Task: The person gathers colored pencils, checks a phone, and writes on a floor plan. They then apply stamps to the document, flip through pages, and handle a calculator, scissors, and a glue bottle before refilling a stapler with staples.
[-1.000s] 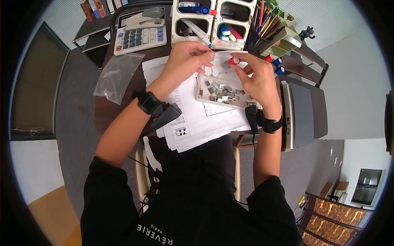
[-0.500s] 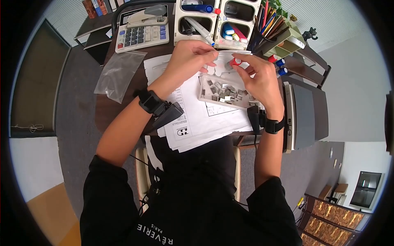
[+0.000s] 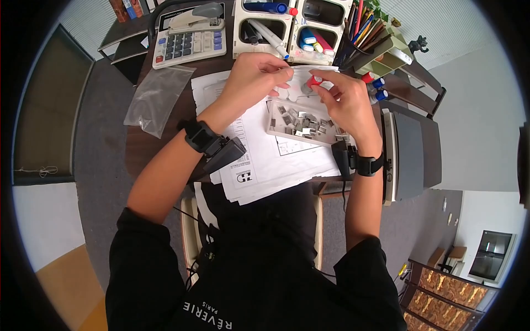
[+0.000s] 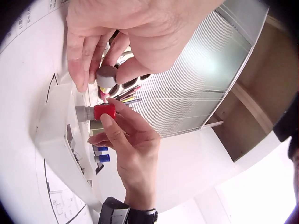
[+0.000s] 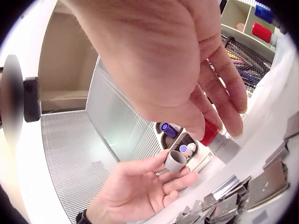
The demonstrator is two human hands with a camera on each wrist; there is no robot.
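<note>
My left hand (image 3: 251, 83) pinches a small grey cap, which shows its hollow end in the right wrist view (image 5: 175, 161). Thumb and index finger hold this cap (image 4: 106, 77) in the left wrist view. To its right, my right hand (image 3: 350, 105) grips the red part (image 4: 104, 111) of a small cylinder with a grey end (image 4: 84, 113). Cap and cylinder are apart. The grey end is low over the papers, just behind a clear box (image 3: 281, 132) of metal clips (image 3: 307, 124); whether it touches them I cannot tell.
Papers (image 3: 237, 171) lie under the box. A plastic bag (image 3: 160, 99) and a calculator (image 3: 190, 47) are at the left. Behind stand a pen organizer (image 3: 291, 41) and a pencil cup (image 3: 350, 52). Red and blue capped pieces (image 3: 378, 83) sit right of my right hand.
The red and grey cylinder has tilted a little in my right hand, so more of its grey end shows. My left hand keeps its hold on the grey cap, nearly unmoved.
</note>
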